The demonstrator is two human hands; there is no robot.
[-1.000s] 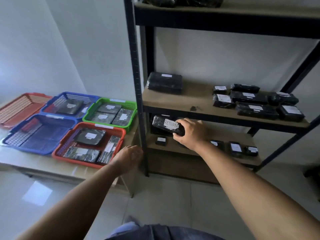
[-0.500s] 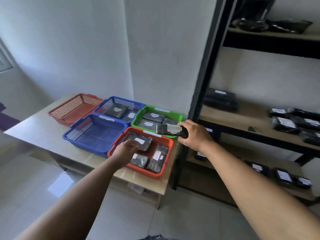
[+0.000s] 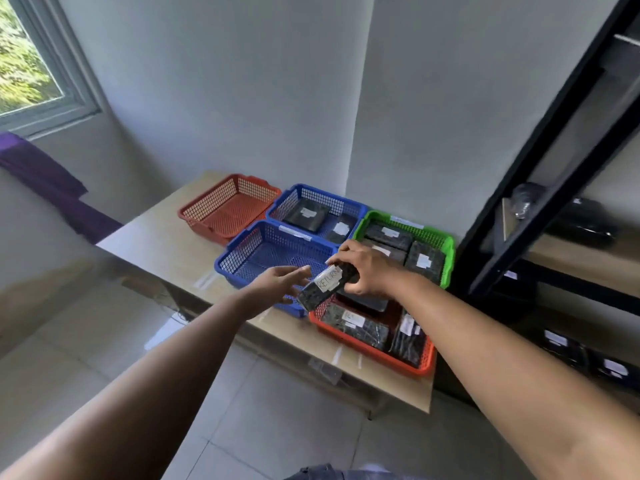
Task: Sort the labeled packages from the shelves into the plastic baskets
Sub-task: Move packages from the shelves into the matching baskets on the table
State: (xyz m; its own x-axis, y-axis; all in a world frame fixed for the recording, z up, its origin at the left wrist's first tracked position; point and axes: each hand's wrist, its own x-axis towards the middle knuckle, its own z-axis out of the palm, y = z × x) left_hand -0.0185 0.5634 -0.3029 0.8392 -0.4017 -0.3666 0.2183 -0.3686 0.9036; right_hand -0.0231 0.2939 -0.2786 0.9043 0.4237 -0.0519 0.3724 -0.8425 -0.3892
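Note:
My right hand (image 3: 369, 268) grips a black package (image 3: 323, 284) with a white label reading RETURN, held above the gap between the near blue basket (image 3: 242, 254) and the near red basket (image 3: 424, 363). My left hand (image 3: 277, 284) is open beside the package's lower end, fingers spread, almost touching it. The near blue basket holds nothing. The near red basket, the green basket (image 3: 446, 249) and the far blue basket (image 3: 323, 197) each hold labeled black packages. The far red basket (image 3: 225, 206) has nothing in it.
The baskets sit on a low light wooden table (image 3: 162, 237). A black metal shelf rack (image 3: 540, 174) stands at the right with more black packages (image 3: 581, 220) on its boards. A window (image 3: 31, 64) is at upper left; tiled floor lies below.
My right hand carried the RETURN package from the shelf leftwards over the baskets. My left hand rose from the red basket's edge toward the package. My view swung left.

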